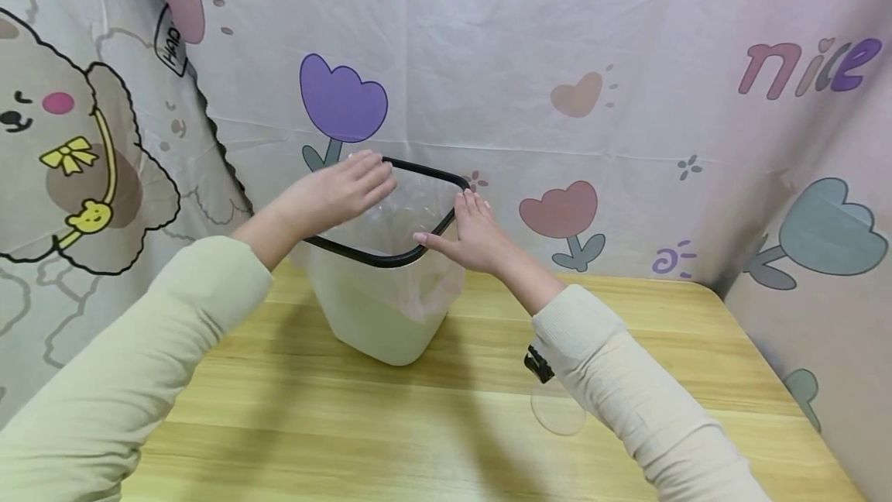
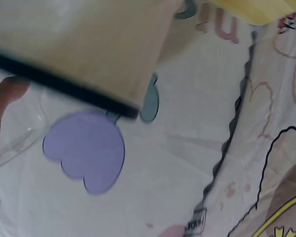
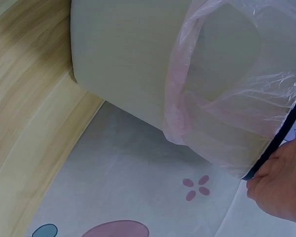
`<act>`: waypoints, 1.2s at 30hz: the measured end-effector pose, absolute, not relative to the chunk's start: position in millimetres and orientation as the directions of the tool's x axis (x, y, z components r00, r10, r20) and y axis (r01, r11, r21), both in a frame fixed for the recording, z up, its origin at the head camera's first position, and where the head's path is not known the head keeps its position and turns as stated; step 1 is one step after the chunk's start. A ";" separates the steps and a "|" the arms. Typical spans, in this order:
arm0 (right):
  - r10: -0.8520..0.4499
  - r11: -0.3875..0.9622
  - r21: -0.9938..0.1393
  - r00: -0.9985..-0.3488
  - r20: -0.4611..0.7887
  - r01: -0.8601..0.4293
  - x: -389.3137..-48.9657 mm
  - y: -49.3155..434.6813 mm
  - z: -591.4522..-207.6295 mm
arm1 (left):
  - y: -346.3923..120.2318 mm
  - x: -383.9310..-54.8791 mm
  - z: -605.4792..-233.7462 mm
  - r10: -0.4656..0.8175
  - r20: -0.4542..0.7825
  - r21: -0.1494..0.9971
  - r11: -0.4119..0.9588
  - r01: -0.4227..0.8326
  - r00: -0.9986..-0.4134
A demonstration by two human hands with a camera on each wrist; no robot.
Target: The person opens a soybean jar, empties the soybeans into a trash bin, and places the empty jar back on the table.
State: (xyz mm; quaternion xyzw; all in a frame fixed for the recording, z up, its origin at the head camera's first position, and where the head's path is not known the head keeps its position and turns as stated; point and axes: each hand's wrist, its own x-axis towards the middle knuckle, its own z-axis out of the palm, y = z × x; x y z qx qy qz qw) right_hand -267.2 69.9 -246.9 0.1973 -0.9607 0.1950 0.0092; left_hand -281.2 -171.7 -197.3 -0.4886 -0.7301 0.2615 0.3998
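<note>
A pale trash can (image 1: 369,316) stands upright on the wooden table, with a black rim ring (image 1: 390,260) around its top. A thin translucent pinkish plastic bag (image 3: 180,108) lines it and hangs down outside over the right side. My left hand (image 1: 341,192) lies over the left part of the rim, fingers extended across the opening. On the right side, my right hand (image 1: 481,235) presses on the ring with straight fingers, its thumb spread toward the front corner. In the left wrist view the ring is blurred and only part of the left hand shows.
By my right sleeve (image 1: 585,339) lies a small black object (image 1: 539,365), beside a clear round outline on the table (image 1: 418,440). A patterned cloth curtain (image 1: 474,60) hangs close behind the trash can and along both sides.
</note>
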 end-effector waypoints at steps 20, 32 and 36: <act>-0.368 0.855 -0.356 -0.925 0.094 -0.377 -266.5 69.3 -246.1 | -171.9 -275.8 -200.9 0.530 0.507 0.062 0.764 0.642 -0.680; -0.393 0.852 -0.313 -0.908 0.149 -0.420 -267.1 72.6 -243.1 | -166.1 -268.5 -198.0 0.251 0.499 0.432 0.757 0.490 -0.829; -0.416 0.833 -0.322 -0.893 0.172 -0.450 -266.6 75.2 -243.0 | -165.4 -265.0 -196.5 0.203 0.510 0.491 0.729 0.477 -0.836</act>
